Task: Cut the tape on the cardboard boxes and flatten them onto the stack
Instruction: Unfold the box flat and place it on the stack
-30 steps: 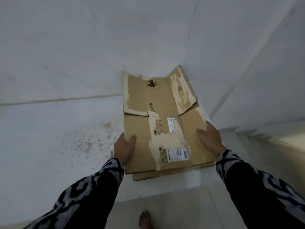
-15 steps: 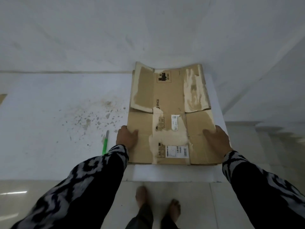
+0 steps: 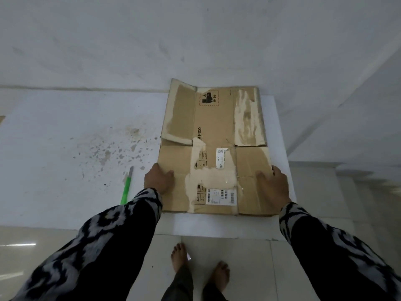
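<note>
Each hand, left (image 3: 159, 178) and right (image 3: 273, 185), presses open-palmed on flattened cardboard (image 3: 214, 135) atop white platform (image 3: 65, 148).

Looks like a bare indoor room to me, likely a home or storage corner, not a workshop. I see plain white walls (image 3: 195, 40), glossy pale floor tiles (image 3: 245, 268), and a low white worktop (image 3: 65, 148) with dark speckled stains. Person is barefoot (image 3: 179, 257) on the tiles. Only loose tool in view is a green-handled cutter (image 3: 127, 187). Lighting is dim.
</note>
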Action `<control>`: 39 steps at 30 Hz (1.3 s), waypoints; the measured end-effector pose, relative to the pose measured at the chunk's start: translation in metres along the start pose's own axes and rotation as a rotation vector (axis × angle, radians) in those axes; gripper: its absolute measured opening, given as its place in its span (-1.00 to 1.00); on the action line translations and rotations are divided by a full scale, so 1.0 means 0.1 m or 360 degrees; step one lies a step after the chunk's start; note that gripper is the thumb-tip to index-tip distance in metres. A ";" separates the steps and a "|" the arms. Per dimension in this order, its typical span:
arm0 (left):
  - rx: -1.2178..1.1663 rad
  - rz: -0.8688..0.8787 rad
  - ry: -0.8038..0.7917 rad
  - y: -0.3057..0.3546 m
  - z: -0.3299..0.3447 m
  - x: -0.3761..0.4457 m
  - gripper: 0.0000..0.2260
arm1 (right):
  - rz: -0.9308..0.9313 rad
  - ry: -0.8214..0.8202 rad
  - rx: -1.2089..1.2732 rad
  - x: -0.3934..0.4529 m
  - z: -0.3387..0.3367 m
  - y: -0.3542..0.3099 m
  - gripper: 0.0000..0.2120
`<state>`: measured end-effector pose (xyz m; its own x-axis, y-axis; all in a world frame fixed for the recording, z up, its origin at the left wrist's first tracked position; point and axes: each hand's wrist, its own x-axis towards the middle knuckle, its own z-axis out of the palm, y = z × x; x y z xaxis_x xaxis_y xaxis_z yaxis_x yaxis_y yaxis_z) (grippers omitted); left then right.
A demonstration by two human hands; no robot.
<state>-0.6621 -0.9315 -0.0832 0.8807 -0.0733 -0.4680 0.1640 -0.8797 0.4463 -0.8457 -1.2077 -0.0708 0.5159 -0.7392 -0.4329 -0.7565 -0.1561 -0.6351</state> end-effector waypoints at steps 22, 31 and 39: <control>0.0220 0.0147 0.0021 0.05 0.06 -0.40 -0.44 | -0.0443 0.0201 -0.0517 -0.22 0.19 0.01 -0.46; 0.0230 0.0612 -0.0003 -0.58 -0.70 -0.66 -0.64 | -0.0592 -0.0203 -0.0157 -1.10 0.85 -0.72 -0.71; 0.0131 0.0648 0.0001 -1.96 -1.92 -0.66 -0.71 | -0.0697 -0.0528 -0.0109 -2.47 2.30 -1.76 -0.79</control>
<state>-0.6671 -0.6638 0.0071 0.8665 -0.4227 -0.2657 -0.2336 -0.8136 0.5324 -0.7471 -0.8472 0.0006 0.8789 -0.3510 -0.3230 -0.4612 -0.4528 -0.7630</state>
